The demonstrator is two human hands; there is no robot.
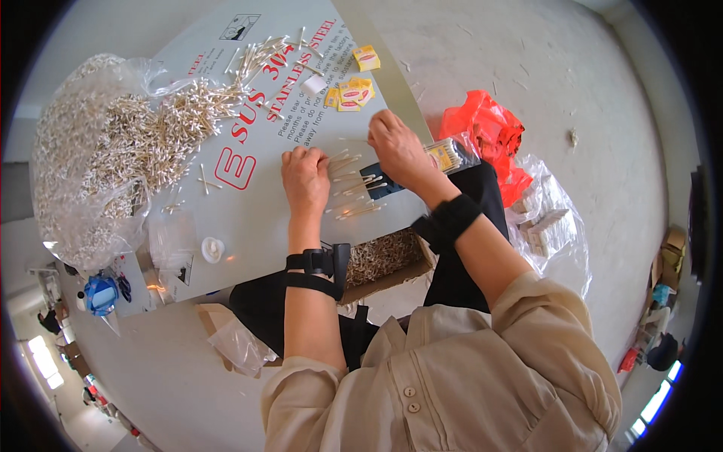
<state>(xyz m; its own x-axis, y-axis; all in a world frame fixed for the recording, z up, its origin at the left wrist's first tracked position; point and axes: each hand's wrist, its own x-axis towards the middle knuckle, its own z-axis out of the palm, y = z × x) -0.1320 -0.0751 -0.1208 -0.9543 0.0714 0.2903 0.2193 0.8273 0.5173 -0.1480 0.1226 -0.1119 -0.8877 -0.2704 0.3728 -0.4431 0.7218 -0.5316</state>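
My left hand (pixel 305 181) rests over the metal-sheeted table with its fingers curled in. Beside its thumb lie several loose cotton swabs (pixel 358 209), some across a dark blue strip (pixel 369 183). What the left fingers pinch, if anything, is hidden. To the right, my right hand (pixel 398 151) is closed in a pinch, and a thin cotton swab (pixel 352 139) appears to reach leftward from its fingertips. Just past the right wrist, a bundle of swabs with a yellow label (pixel 443 157) lies in clear plastic at the table edge.
A large clear bag (pixel 64 173) spills a swab heap (pixel 181 113) at left. Yellow packets (pixel 352 94) lie at the back, a white round container (pixel 213 249) near the front edge. Below are a swab-filled cardboard box (pixel 388 260), a red bag (pixel 482 124) and a clear bag of white packs (pixel 553 230).
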